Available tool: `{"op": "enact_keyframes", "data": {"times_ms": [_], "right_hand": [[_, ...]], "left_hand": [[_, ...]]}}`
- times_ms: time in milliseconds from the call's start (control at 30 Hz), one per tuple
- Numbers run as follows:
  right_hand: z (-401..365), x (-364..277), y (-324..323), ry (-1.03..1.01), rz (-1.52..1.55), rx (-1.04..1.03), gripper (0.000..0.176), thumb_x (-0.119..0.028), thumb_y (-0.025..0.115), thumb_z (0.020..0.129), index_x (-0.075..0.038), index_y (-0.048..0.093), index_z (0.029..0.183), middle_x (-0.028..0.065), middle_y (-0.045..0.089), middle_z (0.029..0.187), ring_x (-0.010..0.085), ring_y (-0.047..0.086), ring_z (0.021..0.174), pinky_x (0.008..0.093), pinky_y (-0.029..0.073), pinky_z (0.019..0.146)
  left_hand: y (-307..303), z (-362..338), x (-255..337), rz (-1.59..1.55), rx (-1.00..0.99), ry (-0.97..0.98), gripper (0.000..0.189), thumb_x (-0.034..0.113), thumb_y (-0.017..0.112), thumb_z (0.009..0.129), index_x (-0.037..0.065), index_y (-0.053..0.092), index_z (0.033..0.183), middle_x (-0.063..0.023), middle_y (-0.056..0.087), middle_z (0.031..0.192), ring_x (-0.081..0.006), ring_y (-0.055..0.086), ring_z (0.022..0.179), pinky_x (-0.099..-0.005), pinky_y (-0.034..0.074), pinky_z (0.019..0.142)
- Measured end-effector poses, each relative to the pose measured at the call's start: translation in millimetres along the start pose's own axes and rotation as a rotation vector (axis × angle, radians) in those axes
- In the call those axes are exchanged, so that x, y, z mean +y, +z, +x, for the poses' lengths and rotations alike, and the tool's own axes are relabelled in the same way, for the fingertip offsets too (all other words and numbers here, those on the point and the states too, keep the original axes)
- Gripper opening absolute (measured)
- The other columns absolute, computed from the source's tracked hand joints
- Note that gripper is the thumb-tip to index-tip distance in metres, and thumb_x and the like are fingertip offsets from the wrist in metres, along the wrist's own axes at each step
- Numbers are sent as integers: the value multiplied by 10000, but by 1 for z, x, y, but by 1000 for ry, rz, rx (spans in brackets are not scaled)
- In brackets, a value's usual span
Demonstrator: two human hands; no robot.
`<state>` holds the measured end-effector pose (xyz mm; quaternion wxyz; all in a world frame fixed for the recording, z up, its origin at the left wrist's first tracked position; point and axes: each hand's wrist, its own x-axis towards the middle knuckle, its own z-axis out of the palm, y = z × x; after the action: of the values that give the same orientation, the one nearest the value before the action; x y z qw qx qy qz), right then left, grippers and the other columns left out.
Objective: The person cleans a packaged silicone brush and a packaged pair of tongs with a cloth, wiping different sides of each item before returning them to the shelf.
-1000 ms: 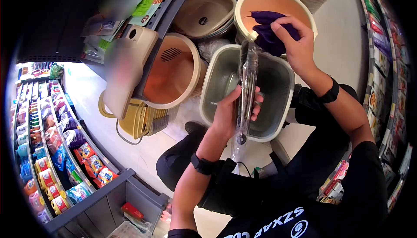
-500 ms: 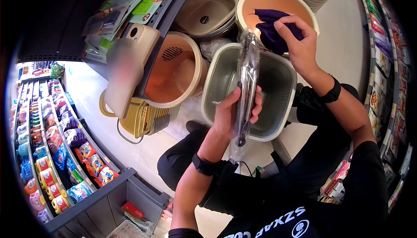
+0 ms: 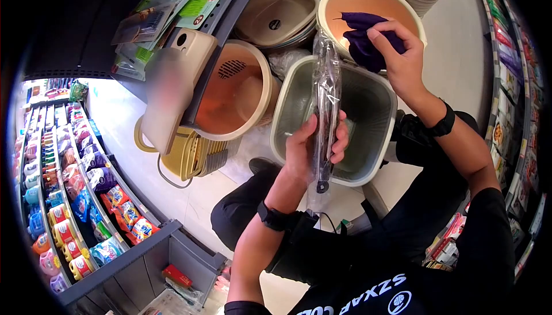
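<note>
My left hand point(image 3: 300, 145) is closed around the middle of what look like tongs point(image 3: 328, 82), long, slim and dark, in clear plastic wrapping. They point away from me, nearly upright in view, with a dark ring at the near end. Pinched in my right hand point(image 3: 406, 65) is a dark purple cloth point(image 3: 368, 42), bunched, with its loose part hanging to the left. Both hands are above a grey-green rectangular basin point(image 3: 371, 108). Behind the cloth stands a round cream bucket point(image 3: 417, 13) with an orange-looking inside.
At left, a dark shelf point(image 3: 236, 13) carries packaged brushes point(image 3: 141, 18) and a beige phone-like object point(image 3: 198, 56). Beneath it are another round bucket point(image 3: 230, 96), stacked basins point(image 3: 282, 13) and a yellow basket point(image 3: 178, 151). Stocked shelves point(image 3: 89, 171) line the left; more goods point(image 3: 509, 102) stand right.
The view has shifted slightly. The wrapped tongs have tilted a little to the left at their far end. My right hand still pinches the purple cloth.
</note>
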<state>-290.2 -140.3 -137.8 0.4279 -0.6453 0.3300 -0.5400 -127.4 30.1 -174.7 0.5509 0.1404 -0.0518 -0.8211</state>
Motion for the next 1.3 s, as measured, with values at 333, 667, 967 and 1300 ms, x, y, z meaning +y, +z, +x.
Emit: {"op": "enact_keyframes", "data": {"times_ms": [333, 667, 967, 1300], "right_hand": [[-2, 0, 1, 16, -8, 0, 100, -94, 668, 888, 4, 655, 901, 0, 631, 880, 64, 574, 832, 218, 462, 757], [-9, 3, 7, -244, -162, -42, 114, -93, 702, 842, -18, 664, 919, 86, 641, 1013, 182, 612, 936, 289, 473, 823], [-44, 3, 20, -640, -316, -700, 150, -91, 731, 758, -27, 650, 868, 150, 593, 1084, 328, 573, 959, 407, 470, 842], [-22, 5, 10, -456, -441, -300, 237, -166, 737, 753, -84, 659, 961, 127, 589, 1137, 326, 516, 1054, 409, 440, 895]], "left_hand": [[-1, 2, 0, -7, 45, 56, 561, 489, 456, 972, 10, 473, 1264, -89, 540, 917, -174, 496, 721, -284, 422, 560], [11, 12, -11, 419, 275, -163, 690, 641, 257, 966, 127, 375, 1411, -73, 565, 953, -154, 520, 654, -289, 461, 591], [0, 10, -8, 371, 387, -216, 591, 647, 253, 970, 112, 487, 1061, -49, 542, 759, -139, 461, 483, -263, 376, 452], [14, 6, -1, 305, 234, -205, 680, 659, 267, 962, 100, 452, 1303, -29, 510, 755, -97, 425, 469, -243, 357, 446]]}}
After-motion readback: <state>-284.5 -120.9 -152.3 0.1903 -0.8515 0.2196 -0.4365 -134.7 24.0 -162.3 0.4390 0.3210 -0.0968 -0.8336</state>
